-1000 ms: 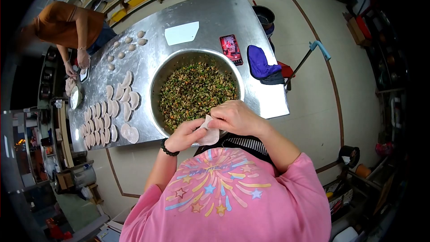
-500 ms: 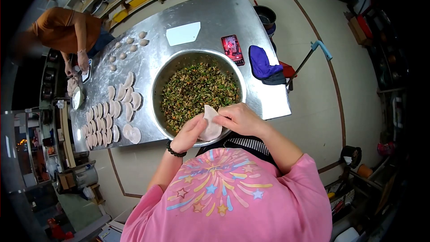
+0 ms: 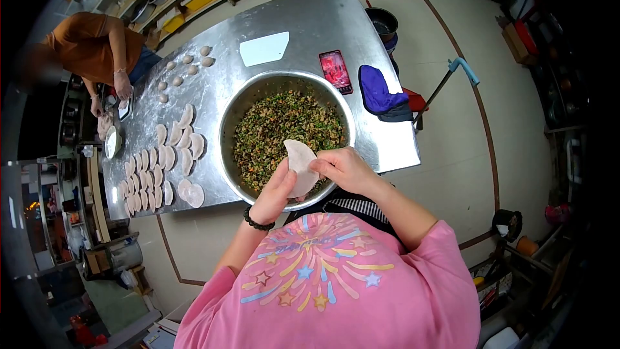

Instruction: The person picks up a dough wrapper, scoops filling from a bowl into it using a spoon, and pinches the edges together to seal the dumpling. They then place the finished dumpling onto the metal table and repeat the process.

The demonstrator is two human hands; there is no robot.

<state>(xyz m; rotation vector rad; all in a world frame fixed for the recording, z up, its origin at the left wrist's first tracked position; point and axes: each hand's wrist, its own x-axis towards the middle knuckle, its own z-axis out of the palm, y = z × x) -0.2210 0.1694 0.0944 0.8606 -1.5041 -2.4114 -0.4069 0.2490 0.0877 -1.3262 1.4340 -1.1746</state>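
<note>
Over the near rim of a large metal bowl [image 3: 225,100], both hands hold one dumpling [image 3: 300,168], a pale half-moon of dough folded over. My left hand [image 3: 274,195] grips its left and lower side, with the thumb along the dough. My right hand [image 3: 345,169] pinches its right edge between thumb and fingers. Chopped filling [image 3: 284,123] in green, brown and orange fills much of the bowl. What lies inside the fold is hidden.
Rows of finished dumplings [image 3: 148,178] and several dough balls [image 3: 187,59] lie on the metal table [image 3: 323,19]. A white board [image 3: 265,48], a phone [image 3: 335,72] and a purple cloth item [image 3: 381,94] are beyond the bowl. A co-worker [image 3: 103,45] stands at the left.
Both hands keep hold of the dumpling, which has shifted slightly up and left and turned. At the left, the co-worker's hands have moved apart a little.
</note>
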